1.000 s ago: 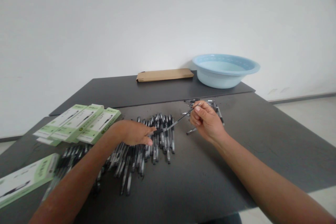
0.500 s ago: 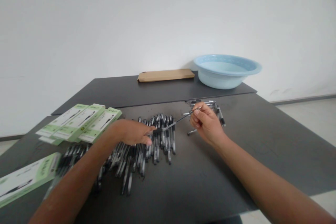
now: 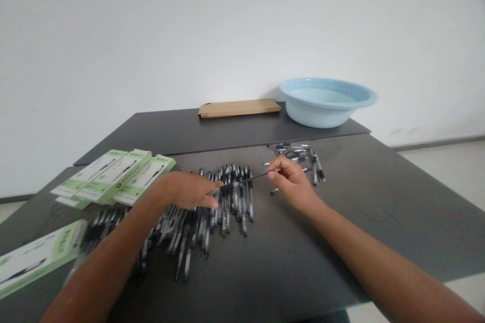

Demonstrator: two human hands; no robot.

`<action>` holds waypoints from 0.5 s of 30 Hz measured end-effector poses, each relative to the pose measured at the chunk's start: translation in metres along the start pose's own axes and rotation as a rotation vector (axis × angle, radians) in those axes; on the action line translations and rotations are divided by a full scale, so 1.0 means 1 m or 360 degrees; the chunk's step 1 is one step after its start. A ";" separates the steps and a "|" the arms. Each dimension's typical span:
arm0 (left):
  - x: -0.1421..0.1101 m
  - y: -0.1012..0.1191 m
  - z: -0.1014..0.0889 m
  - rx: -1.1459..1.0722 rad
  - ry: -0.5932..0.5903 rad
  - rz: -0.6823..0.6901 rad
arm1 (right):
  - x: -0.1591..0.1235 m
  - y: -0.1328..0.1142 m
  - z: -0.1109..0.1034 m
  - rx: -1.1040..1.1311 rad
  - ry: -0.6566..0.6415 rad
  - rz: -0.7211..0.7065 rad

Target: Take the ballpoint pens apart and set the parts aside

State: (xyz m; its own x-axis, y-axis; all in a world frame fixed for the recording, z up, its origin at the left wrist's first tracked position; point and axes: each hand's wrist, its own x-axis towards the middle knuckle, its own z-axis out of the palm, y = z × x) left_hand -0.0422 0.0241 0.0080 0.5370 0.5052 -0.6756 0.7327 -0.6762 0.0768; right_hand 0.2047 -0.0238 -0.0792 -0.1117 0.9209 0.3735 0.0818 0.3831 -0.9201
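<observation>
I see a plain pale wall (image 3: 151, 35) across the upper frame, softly lit. Below me spreads a dark, seamed tabletop (image 3: 397, 202), pale floor (image 3: 454, 166) showing far right.

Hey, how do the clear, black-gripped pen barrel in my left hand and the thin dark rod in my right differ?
The black-gripped, clear plastic pen barrel is thicker than the slender dark rod. The left hand holds the barrel; the right hand pinches the rod. Both slant slightly upward toward the right of the picture.
</observation>
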 end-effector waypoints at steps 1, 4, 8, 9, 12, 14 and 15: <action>0.000 0.000 0.000 0.0003 -0.0015 -0.0007 | 0.000 0.000 0.000 -0.0052 -0.0005 -0.0022; 0.000 0.000 0.000 -0.0001 -0.0022 -0.0006 | 0.001 0.001 -0.001 -0.0183 -0.0025 -0.0077; 0.000 -0.002 0.002 -0.0004 0.0007 0.0025 | 0.000 0.000 -0.001 -0.0276 -0.0036 -0.0104; 0.000 -0.003 0.002 -0.0002 0.0014 0.0027 | 0.000 0.000 -0.001 -0.0293 -0.0039 -0.0106; -0.001 -0.005 0.003 -0.0013 0.0030 0.0029 | -0.001 0.001 -0.002 -0.0300 -0.0066 -0.0090; -0.002 -0.005 0.003 -0.0030 0.0028 0.0031 | -0.002 0.001 -0.003 -0.0267 -0.0097 -0.0062; -0.003 -0.005 0.002 -0.0032 0.0040 0.0036 | -0.003 0.001 -0.003 -0.0244 -0.0115 -0.0048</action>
State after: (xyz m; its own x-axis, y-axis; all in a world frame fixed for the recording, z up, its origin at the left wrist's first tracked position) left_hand -0.0481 0.0245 0.0083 0.5637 0.5033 -0.6549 0.7283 -0.6769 0.1067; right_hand 0.2084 -0.0258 -0.0812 -0.1870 0.9032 0.3864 0.2270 0.4224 -0.8775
